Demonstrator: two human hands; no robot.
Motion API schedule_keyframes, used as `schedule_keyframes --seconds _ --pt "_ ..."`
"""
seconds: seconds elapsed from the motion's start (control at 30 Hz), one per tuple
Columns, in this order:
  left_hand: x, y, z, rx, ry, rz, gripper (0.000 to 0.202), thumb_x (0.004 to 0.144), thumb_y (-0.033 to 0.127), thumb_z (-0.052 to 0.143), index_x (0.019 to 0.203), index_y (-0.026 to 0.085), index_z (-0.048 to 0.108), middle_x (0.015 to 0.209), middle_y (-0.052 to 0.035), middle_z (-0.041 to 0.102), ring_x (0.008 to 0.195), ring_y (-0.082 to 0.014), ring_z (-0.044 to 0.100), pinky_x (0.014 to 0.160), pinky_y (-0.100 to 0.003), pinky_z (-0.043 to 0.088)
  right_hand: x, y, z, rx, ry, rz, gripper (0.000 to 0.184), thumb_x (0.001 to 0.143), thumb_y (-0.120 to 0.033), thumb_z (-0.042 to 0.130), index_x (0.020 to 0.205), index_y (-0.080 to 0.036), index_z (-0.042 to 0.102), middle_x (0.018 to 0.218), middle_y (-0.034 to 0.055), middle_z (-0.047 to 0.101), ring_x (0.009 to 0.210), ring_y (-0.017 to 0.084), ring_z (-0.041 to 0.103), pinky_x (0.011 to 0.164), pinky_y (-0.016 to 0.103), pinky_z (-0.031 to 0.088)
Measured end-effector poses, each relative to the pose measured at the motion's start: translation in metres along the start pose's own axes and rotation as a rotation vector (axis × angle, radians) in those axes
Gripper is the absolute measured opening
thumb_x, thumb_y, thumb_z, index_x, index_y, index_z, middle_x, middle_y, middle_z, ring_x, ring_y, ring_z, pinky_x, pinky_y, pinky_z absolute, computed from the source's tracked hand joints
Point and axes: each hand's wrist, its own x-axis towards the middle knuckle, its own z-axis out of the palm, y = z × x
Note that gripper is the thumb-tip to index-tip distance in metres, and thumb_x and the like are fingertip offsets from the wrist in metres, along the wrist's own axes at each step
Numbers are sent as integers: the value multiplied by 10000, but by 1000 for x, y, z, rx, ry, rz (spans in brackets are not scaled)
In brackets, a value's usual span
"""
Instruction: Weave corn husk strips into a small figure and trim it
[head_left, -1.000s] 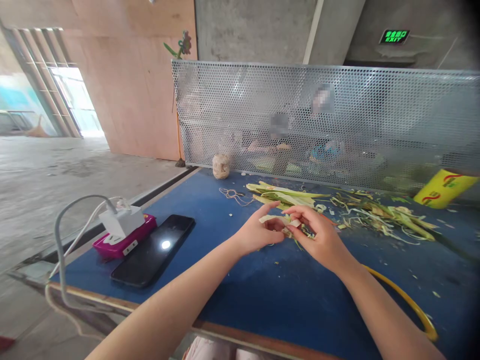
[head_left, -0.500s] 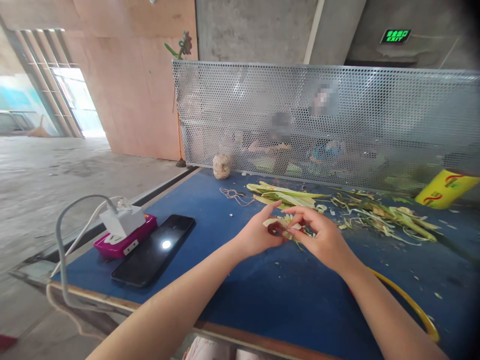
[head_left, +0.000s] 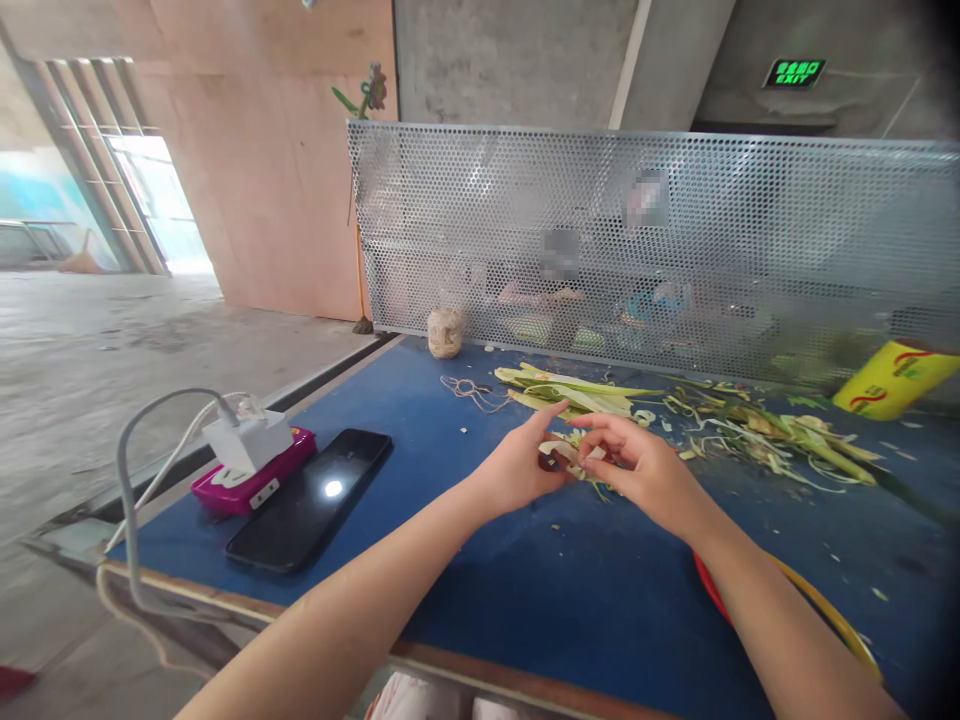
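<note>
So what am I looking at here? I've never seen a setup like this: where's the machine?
There isn't one: these are a person's bare hands, the left hand and the right hand. All the pictures come from one camera worn on the head, looking forward and down.

The fingers of the right hand pinch a thin, pale, curled strip; it reaches across to the left hand, though I can't tell how firmly that one grips.

On the blue tabletop lie a black, flat phone, a magenta plastic power block, long pale-green leaves, a heap of stringy plant scraps and a yellow cylinder. A grey perforated metal screen stands behind.
</note>
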Motion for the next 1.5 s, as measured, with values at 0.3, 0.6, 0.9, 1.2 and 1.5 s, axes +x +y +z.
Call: schedule_keyframes --seconds 0.3,0.6,0.9,1.2,1.5 --pt "2 -4 1 15 5 6 806 607 53 579 1345 160 271 751 -21 607 656 -138 561 620 -286 443 0 3 2 -148 131 -100 277 789 -218 525 1064 -220 503 792 11 578 715 151 576 634 271 466" --pt "-1 2 -1 218 24 14 768 620 73 571 1332 132 288 864 -70 641 650 -128 543 606 -265 444 0 2 3 -364 91 -185 244 771 -193 530 1008 -246 562 768 5 633 667 161 574 600 280 463" --pt "-1 4 -3 138 7 65 739 680 152 614 1330 145 264 925 -96 647 816 -187 600 706 -308 460 1 -1 5 -155 98 -130 228 763 -182 539 985 -226 569 766 10 624 691 159 592 642 290 480" --pt "0 8 -1 -2 40 102 724 667 171 673 1306 210 335 875 -55 643 720 -140 571 637 -269 438 5 4 2 -65 168 -148 187 735 -235 597 921 -219 605 799 30 617 766 185 584 717 338 471" --pt "-2 18 1 -243 -3 56 768 634 167 710 1304 208 337 793 -25 629 676 -132 573 618 -266 438 -2 -9 5 213 135 -142 174 738 -235 603 910 -230 583 742 1 583 734 151 571 701 303 479"
